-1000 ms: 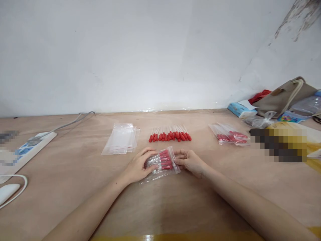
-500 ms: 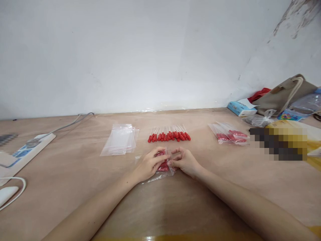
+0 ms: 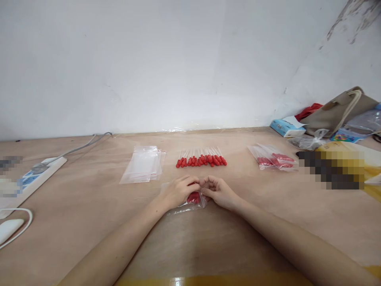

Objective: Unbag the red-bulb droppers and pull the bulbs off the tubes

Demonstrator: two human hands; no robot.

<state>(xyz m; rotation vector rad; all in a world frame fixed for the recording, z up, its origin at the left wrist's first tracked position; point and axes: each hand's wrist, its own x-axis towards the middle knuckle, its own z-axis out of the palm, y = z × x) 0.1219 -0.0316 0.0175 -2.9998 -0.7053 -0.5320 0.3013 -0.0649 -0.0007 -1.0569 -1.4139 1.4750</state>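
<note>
A clear zip-lock bag [image 3: 183,208] lies on the table in front of me, with red-bulbed droppers [image 3: 193,197] inside, partly covered by my fingers. My left hand [image 3: 177,192] rests over the bag, fingers curled at its zip end. From the other side my right hand [image 3: 219,192] pinches that same edge, its fingertips meeting those of the left. Just beyond my hands is a row of loose droppers [image 3: 202,160], thin clear stems pointing toward the wall and red bulbs toward me.
Flat plastic bags [image 3: 143,165] are stacked at left. Filled bags [image 3: 272,159] overlap at right. A power strip [image 3: 44,172] with cables stands far left, above a white device [image 3: 10,230]. A tissue box [image 3: 287,127], a handbag [image 3: 331,111] and yellow packaging [image 3: 342,153] crowd the right.
My left hand has slid right along the bag from the stems to the zip end, covering more of the red bulbs. The right hand keeps its pinch there, now touching the left.
</note>
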